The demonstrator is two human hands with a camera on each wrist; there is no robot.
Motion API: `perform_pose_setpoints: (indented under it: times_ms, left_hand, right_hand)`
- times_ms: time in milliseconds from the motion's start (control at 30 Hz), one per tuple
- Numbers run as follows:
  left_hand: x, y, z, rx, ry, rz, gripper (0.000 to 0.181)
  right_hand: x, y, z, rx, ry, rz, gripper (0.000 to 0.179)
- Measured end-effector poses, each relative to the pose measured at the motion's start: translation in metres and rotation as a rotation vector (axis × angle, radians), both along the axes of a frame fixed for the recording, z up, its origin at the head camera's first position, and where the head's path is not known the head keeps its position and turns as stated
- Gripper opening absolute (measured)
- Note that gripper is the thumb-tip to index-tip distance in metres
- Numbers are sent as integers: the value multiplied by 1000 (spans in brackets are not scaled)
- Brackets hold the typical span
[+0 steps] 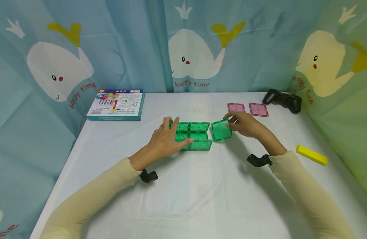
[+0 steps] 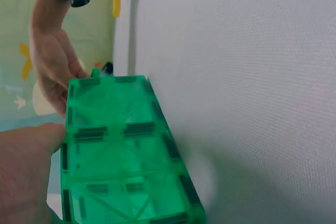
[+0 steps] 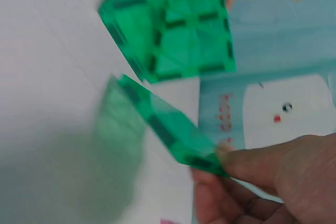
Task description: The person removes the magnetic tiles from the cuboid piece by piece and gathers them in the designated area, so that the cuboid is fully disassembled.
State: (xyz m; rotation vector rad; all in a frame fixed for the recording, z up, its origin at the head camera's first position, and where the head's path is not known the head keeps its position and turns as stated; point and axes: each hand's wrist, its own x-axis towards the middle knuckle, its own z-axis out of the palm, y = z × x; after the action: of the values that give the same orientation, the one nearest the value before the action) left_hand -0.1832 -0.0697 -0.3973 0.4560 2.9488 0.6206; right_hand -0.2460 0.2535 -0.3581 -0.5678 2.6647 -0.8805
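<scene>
Green see-through magnetic tiles form a low box (image 1: 198, 145) with upright front and back walls and a gridded floor. Across its left part lies my left hand (image 1: 165, 139), thumb at the front wall and fingers at the back one; it holds the box and hides its left end. My right hand (image 1: 244, 124) pinches a loose green square tile (image 1: 221, 130) by its right edge between thumb and fingers. That tile is tilted, just off the box's right end. In the right wrist view, a gap shows between the tile (image 3: 173, 124) and the box (image 3: 194, 51).
Two pink square tiles (image 1: 258, 109) lie behind my right hand, beside a black game controller (image 1: 282, 100). A yellow bar (image 1: 312, 155) is at the right. At the back left sits a flat printed box (image 1: 116, 104). A whale-print curtain (image 1: 141, 49) surrounds the white table (image 1: 183, 199).
</scene>
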Motion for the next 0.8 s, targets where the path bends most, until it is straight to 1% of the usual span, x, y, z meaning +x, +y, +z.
perform_pose_setpoints:
  times_ms: [133,200,300,400,567,633,700,800]
  left_hand:
    - [1,-2,2,5,-13,-17,106]
    - [2,-6,4,11,-33,-21,104]
    - [3,-12,7,30,-72,-28,102]
    - [4,-17,7,36,-99,-47,100]
    - [7,-23,6,46,-110,-74,97]
    - [8,-25,6,50,-110,-75,96]
    - [8,-26,6,51,-111,-74,95]
    - [8,-27,5,51,-113,-75,95]
  right_hand:
    - [-17,10,4,-41,97,-64,32]
    - [-29,11,2,-56,113,-95,34]
    - [-49,10,-4,-76,83,-148,36]
    - [-67,9,-11,-106,28,-195,38]
    - [-88,5,-24,-169,-33,-257,39]
    - [-95,3,-30,-153,-39,-274,39]
    - [-101,0,-35,-106,-44,-290,39]
    - [-109,-4,-43,17,-11,-295,40]
